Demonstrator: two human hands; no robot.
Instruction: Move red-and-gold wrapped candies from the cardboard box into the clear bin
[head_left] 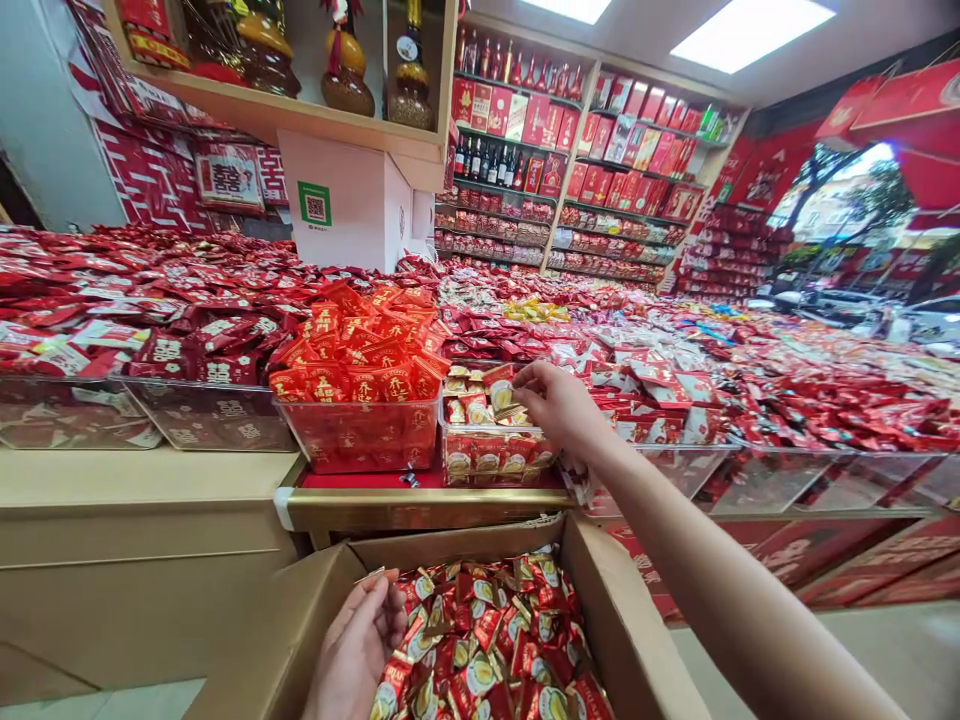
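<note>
My right hand [553, 402] reaches over a clear plastic bin [498, 476] and pinches a red and gold wrapped candy [499, 392] above its contents. Similar candies stand in neat rows inside that bin. Below it, an open cardboard box [622, 590] holds a loose heap of the same small red packets [480, 640], marked with a yellow fruit picture. At the box's left side is my left hand [358, 640], its thumb and fingers closed. The edge of a wrapped candy [372, 576] shows at its fingertips; most of that packet is hidden.
Left of the small bin stands a bin of bright red bags [364, 370]. More clear bins of packets [675, 390] line the counter on both sides. A gold-edged ledge [427, 508] runs behind the box. Shelves with bottles and boxes [517, 110] rise at the back.
</note>
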